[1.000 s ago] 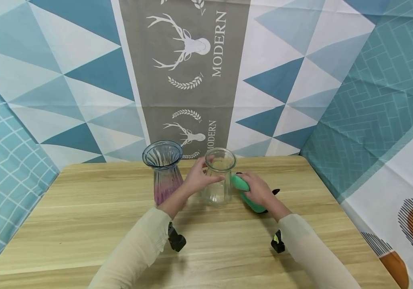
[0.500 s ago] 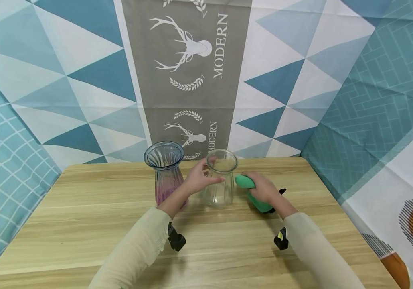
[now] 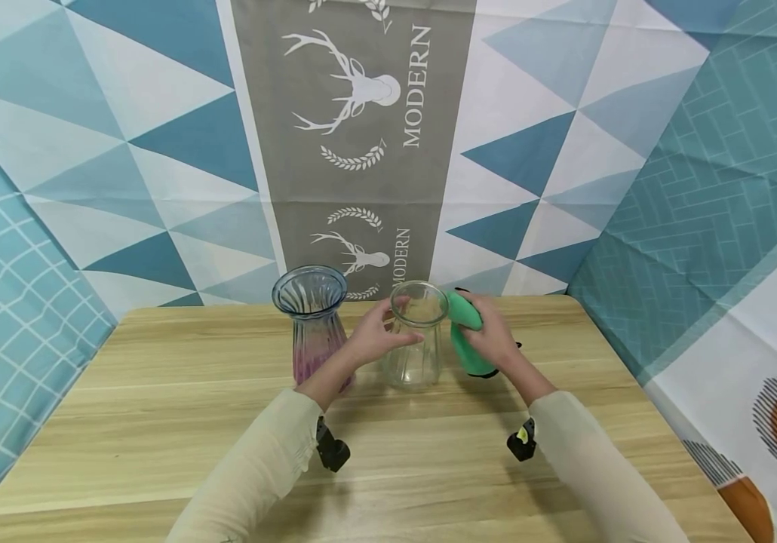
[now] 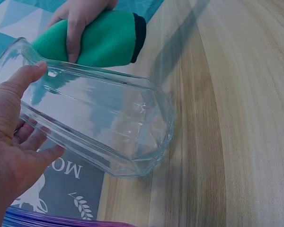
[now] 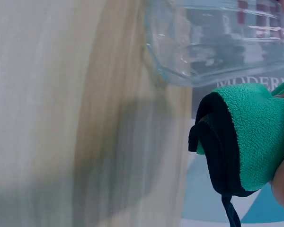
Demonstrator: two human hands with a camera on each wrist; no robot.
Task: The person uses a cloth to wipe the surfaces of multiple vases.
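A clear ribbed glass vase [image 3: 413,363] stands upright on the table, its flared rim upward. My left hand [image 3: 373,334] holds it round the neck, thumb on the near side and fingers on the far side, as the left wrist view also shows. To the right of the vase, my right hand [image 3: 494,337] grips a folded green cloth [image 4: 109,40] with a black edge. In the head view the cloth is close against the vase's side near the rim; whether it touches cannot be told. The right wrist view shows the cloth's black border and a hanging loop [image 5: 231,213].
A second ribbed vase [image 3: 317,343], blue at the rim and purple below, stands just left of the clear one, partly behind my left wrist. The wooden table [image 3: 158,422] ends at a patterned backdrop [image 3: 354,173] behind the vases.
The right hand first drew the cloth slightly away to the right, then brought it back up and left beside the vase's rim. My left hand has kept its hold on the vase.
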